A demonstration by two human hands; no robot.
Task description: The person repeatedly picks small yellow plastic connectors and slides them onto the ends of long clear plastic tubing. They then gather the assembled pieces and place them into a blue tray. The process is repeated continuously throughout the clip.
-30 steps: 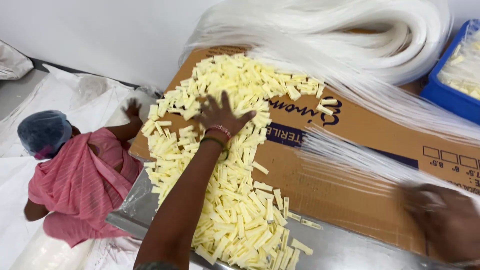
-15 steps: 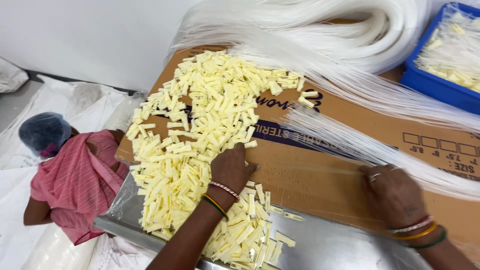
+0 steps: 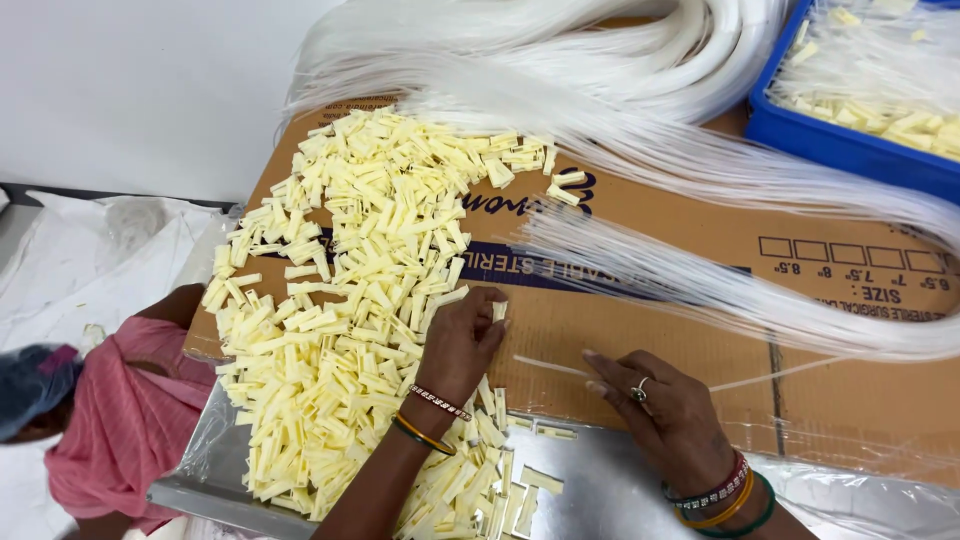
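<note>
A person in a pink garment [image 3: 110,420] is being seen only in part beyond the left edge of the steel table [image 3: 610,495]; the head cover is being cut off by the frame, and what that person is doing cannot be made out.

On the flattened cardboard sheet [image 3: 640,330] a broad heap of pale yellow plastic clips [image 3: 350,300] is being spread from the sheet's far left corner down over its near edge onto the steel. Clips lying at the near left corner are being judged liable to slide off the table, since the heap is reaching the edge there.

The left hand [image 3: 458,345] is being rested on the right margin of the heap, fingers curled, and one clip [image 3: 498,311] is being pinched at the fingertips. It could be dropped back into the heap, where it would be lost among identical pieces.

The right hand [image 3: 655,405] is being laid flat and unclenched on the cardboard near its near edge, fingertips touching a single clear thin tube [image 3: 545,366]; nothing is being gripped. The tube is nearly invisible and could be missed or kinked.

The bundle of clear tubes [image 3: 700,270] is being fanned across the sheet and could be tangled. The blue tray [image 3: 850,150] at the far right corner is being cropped, its contents blurred.
</note>
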